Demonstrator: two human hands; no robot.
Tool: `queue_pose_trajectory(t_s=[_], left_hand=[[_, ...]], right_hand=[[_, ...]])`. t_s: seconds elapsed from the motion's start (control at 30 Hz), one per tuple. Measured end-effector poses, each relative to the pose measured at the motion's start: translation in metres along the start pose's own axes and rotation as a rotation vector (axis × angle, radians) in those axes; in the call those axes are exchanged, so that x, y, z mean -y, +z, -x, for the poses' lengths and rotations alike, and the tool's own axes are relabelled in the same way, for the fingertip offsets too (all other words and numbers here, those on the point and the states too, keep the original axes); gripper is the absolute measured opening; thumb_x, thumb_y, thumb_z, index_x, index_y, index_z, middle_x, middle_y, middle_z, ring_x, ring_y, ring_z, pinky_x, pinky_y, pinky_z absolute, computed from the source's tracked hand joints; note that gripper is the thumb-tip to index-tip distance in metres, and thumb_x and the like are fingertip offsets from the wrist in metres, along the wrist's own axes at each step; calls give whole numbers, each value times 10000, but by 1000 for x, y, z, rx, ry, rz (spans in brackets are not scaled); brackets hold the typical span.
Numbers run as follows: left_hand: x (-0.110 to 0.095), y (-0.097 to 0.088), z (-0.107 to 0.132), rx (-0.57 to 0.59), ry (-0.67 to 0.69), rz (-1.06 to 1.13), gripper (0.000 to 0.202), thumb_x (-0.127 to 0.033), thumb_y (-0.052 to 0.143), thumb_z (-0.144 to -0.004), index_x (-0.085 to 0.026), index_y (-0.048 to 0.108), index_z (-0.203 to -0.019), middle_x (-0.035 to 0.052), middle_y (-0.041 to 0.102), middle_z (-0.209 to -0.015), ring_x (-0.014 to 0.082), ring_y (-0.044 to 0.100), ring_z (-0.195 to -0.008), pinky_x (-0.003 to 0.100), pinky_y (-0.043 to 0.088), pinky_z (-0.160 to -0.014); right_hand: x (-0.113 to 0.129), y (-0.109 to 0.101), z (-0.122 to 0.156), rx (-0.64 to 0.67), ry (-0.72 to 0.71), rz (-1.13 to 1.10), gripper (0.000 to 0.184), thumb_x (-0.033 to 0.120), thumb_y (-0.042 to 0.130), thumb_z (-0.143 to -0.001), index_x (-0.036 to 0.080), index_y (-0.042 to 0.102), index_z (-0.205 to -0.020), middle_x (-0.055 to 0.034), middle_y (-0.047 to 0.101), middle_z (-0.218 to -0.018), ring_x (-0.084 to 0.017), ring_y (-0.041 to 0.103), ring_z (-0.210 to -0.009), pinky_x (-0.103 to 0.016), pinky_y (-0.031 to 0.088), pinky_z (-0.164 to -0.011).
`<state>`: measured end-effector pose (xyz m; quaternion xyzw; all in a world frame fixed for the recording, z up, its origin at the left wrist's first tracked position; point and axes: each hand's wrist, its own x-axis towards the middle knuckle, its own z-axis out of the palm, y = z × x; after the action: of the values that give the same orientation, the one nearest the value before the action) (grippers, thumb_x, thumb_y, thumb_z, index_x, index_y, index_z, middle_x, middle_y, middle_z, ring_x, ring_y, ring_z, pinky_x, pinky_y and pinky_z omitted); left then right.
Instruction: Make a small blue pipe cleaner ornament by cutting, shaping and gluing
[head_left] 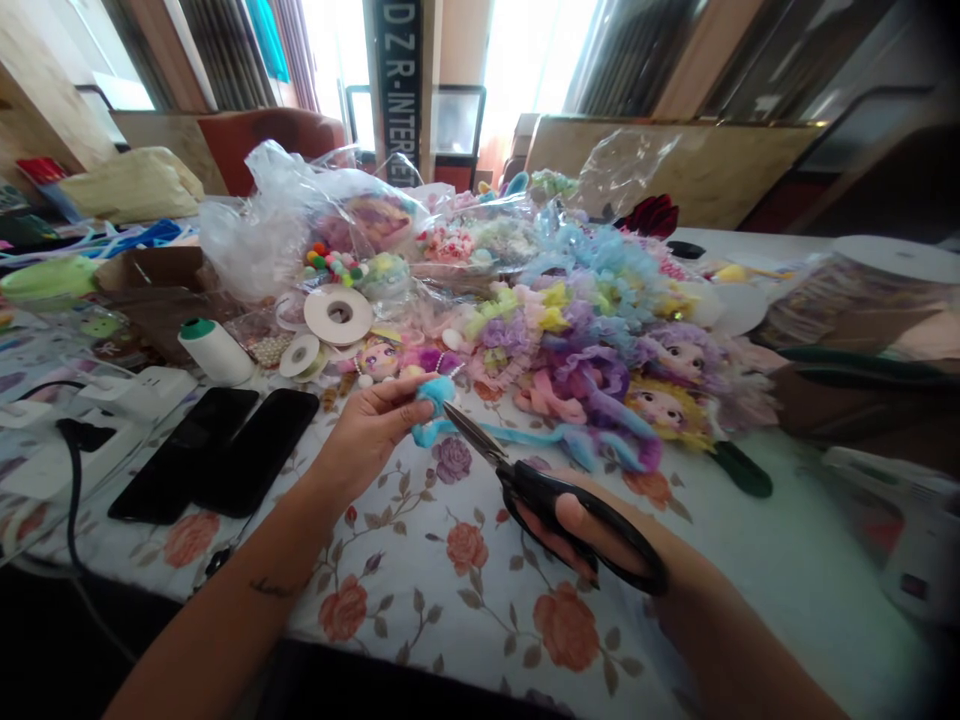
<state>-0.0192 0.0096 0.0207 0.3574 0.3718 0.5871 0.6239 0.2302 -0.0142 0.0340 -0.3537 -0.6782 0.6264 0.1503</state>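
Observation:
My left hand [386, 415] pinches a small fuzzy light-blue piece [433, 400], which looks like bent pipe cleaner. From it a blue strand [517, 434] runs right across the cloth toward a blue and purple fuzzy length [611, 447]. Black-handled scissors [555, 500] are in my right hand [574, 515], fingers through the handles. Their blade tips meet the right edge of the blue piece; whether the blades are parted is hard to see. Just behind my left hand lies a doll-face piece [379, 355] with pink hair.
Two black phones [259, 450] and a power strip [67, 450] lie at left. Ribbon spools [337, 315] and a thread cone [216, 350] stand behind them. Ruffled trims [517, 335], doll faces [664, 403] and plastic bags [262, 220] are heaped at the back. A hot glue gun-like white device [892, 520] sits at right.

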Motion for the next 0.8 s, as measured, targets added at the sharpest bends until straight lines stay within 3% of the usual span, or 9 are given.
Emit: queue_pose_trajectory(t_s=[0.8], left_hand=[[2, -1, 0, 12, -18, 16, 299, -172, 870, -612, -205, 808, -902, 38, 787, -885, 141, 696, -783, 215, 552, -709]], right_hand=[[1, 1, 0, -23, 63, 23, 685, 870, 469, -705, 189, 480, -781, 64, 431, -545, -63, 380, -392, -201, 318, -379]])
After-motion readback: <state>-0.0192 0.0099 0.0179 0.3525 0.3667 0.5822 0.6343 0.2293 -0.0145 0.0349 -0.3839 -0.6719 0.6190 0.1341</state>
